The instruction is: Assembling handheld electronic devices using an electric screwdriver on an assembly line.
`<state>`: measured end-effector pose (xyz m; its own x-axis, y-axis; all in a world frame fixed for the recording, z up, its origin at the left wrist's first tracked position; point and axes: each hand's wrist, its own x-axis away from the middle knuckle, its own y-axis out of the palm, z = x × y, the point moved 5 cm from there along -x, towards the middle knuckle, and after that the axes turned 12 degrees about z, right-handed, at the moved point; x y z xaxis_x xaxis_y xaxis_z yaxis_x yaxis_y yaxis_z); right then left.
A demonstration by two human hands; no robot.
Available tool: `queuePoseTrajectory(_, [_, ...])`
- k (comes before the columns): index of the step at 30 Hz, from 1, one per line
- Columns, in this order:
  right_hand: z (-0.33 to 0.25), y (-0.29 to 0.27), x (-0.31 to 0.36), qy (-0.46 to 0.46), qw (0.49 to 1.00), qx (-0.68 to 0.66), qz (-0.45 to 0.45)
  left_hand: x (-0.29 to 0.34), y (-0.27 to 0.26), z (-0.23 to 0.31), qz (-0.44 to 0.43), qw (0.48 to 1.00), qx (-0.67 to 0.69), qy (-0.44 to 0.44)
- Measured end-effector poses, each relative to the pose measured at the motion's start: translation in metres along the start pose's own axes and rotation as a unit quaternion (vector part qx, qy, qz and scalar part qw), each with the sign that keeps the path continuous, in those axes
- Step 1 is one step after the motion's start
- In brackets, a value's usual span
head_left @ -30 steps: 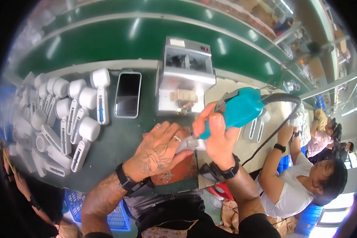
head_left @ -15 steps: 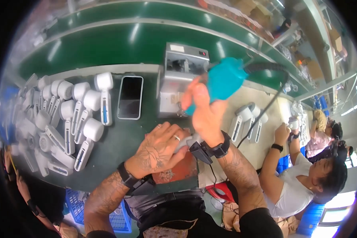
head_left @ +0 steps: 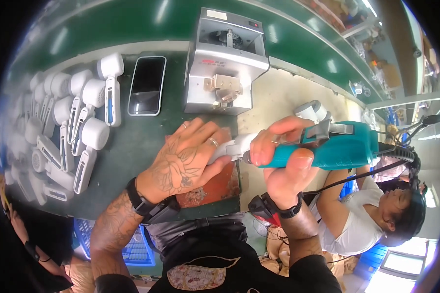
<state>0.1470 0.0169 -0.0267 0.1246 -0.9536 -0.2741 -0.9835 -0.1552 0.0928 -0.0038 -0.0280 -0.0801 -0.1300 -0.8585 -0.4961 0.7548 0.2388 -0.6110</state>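
Observation:
My left hand (head_left: 183,158) presses down over a white shower head (head_left: 237,146), its fingers closed round it. Only the end that sticks out on the right shows; the rest lies hidden under the palm. In my right hand (head_left: 283,163) is a teal electric screwdriver (head_left: 347,144), held level with its nose pointing left at that end. The nose meets or nearly meets the white part; the bit itself cannot be made out. Beneath the left hand lies a worn reddish-brown pad (head_left: 211,189) on the dark green table (head_left: 117,171).
Several white shower heads (head_left: 94,134) crowd the table's left side, beside a phone (head_left: 147,85). A grey screw feeder (head_left: 225,63) stands straight ahead. More shower heads (head_left: 308,111) lie beyond the screwdriver, whose cable runs right. A co-worker (head_left: 362,212) sits on the right; a blue crate (head_left: 137,249) is below.
My right hand has swung the screwdriver from near the screw feeder down to the right, turning its nose toward the shower head. The left hand keeps its hold. The view has shifted.

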Motion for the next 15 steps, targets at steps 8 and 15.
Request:
queuePoseTrajectory(8, [0.019,0.006,-0.001,-0.001,0.999,-0.045,-0.008,-0.004,-0.001,-0.005,-0.003,1.000,-0.012,0.002])
queuePoseTrajectory(15, [0.021,-0.002,0.007,-0.037,0.993,-0.110,0.014,-0.006,-0.004,0.006,0.009,0.997,-0.069,0.029])
